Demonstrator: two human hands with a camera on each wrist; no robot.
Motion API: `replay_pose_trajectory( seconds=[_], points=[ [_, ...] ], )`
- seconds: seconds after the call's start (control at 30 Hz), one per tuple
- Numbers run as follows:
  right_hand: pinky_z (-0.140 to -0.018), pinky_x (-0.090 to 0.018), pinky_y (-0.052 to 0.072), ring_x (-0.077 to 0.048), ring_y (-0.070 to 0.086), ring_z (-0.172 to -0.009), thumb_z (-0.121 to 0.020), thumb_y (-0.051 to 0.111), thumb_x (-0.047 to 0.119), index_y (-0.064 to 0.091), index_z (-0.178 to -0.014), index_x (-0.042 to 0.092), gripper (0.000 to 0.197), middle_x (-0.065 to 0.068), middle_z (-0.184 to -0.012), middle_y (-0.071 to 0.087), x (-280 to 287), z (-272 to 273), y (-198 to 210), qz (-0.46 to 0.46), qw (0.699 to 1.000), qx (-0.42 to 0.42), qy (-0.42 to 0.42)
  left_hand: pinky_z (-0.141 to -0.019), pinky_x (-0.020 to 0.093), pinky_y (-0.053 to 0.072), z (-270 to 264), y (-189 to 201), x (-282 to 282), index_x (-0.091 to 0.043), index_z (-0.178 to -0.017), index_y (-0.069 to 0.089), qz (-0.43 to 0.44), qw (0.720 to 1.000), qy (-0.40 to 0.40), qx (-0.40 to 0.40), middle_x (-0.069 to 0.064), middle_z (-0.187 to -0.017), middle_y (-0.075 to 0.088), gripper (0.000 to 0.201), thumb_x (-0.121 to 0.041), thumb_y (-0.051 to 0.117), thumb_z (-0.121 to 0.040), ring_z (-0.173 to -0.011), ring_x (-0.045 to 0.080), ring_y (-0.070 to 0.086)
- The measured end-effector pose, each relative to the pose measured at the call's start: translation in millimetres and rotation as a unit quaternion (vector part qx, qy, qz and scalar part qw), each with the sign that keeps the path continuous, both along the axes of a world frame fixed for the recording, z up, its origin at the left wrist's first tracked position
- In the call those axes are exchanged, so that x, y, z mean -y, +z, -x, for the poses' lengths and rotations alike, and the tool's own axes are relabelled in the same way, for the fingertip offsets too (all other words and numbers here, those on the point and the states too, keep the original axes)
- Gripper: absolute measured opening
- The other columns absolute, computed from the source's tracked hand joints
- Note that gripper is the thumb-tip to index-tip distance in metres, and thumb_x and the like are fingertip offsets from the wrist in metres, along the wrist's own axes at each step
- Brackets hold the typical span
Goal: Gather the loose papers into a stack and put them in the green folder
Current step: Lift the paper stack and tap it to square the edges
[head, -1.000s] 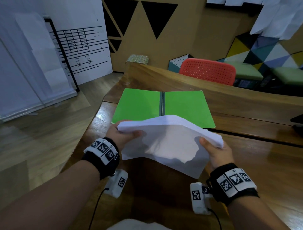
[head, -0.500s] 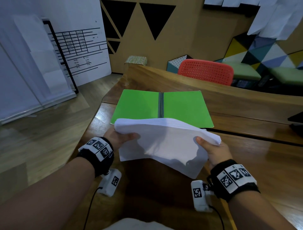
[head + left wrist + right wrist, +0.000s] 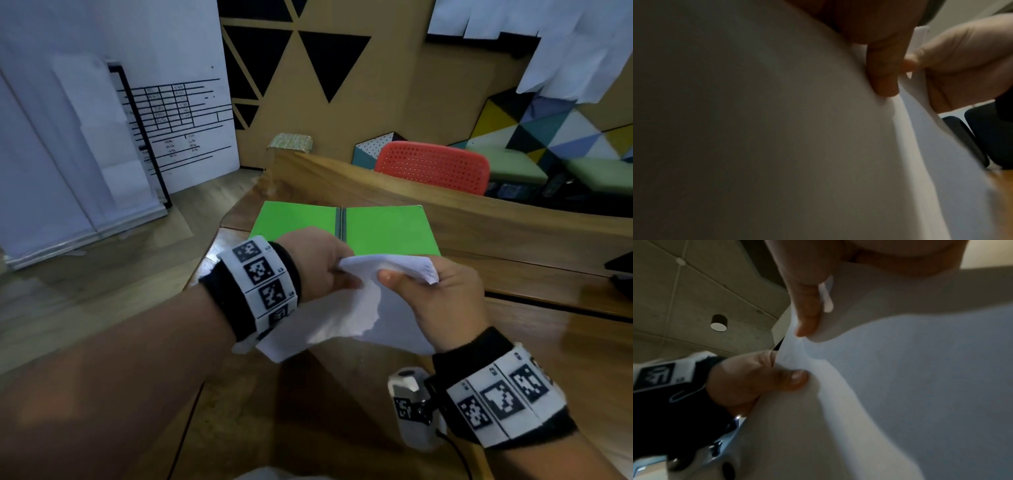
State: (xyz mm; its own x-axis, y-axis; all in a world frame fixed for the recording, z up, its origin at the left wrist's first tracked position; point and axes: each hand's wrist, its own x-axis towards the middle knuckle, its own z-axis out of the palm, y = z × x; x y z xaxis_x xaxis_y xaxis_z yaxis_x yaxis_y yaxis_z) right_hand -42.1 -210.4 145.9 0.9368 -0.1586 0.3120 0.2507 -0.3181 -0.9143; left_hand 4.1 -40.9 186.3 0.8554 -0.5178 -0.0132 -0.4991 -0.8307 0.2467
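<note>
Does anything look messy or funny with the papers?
Yes. The stack of papers is bent and droopy, not flat. The left hand and right hand pinch it close together at its top edge, so the rest sags toward the table. The green folder lies open and flat.

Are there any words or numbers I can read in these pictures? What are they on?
No text reads clearly enough to quote.
White board with the black table: entries too small and blurred.
Papers held in both hands: faint print at the corner, unreadable.
Wristband squares: black-and-white code patterns, tiny marks beside them, illegible.
Green folder: no writing visible.
</note>
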Motion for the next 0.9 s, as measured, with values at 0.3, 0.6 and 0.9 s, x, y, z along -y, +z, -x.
replay_pose_trajectory(
  seconds=[0.3,0.6,0.9],
  points=[
    [-0.045,-0.016,0.048,-0.005,0.061,-0.044,-0.062,0.083,0.006,0.067,-0.075,0.006,0.021,-0.003,-0.062,0.068,61,-7,-2,-0.066,0.978,-0.196,-0.002,-0.046,0.015,0.043,10,-21,-41,0.003,-0.070,0.069,0.411,0.900,0.137,-0.053,0.013,-0.065,0.067,0.027,-0.023,0.077,-0.073,-0.049,0.007,0.054],
    [-0.073,-0.030,0.055,-0.005,0.066,-0.076,-0.081,0.069,0.009,0.062,-0.090,0.027,0.021,0.010,-0.082,0.069,-3,4,-5,-0.172,0.980,0.054,-0.080,-0.056,0.016,0.052,27,-61,-13,-0.028,-0.058,0.059,0.554,0.784,0.274,-0.057,-0.031,-0.041,0.058,0.025,-0.021,0.071,-0.078,-0.052,-0.004,0.059],
    [-0.086,-0.041,0.046,-0.022,0.056,-0.099,-0.079,0.065,0.020,0.054,-0.090,0.057,0.040,0.017,-0.093,0.059,12,4,-14,-0.072,0.987,0.104,-0.103,-0.070,0.018,0.056,18,-46,-14,-0.050,-0.087,0.064,0.589,0.799,0.121,0.005,-0.021,-0.088,0.072,0.027,-0.031,0.066,-0.068,-0.081,0.001,0.068]
  ],
)
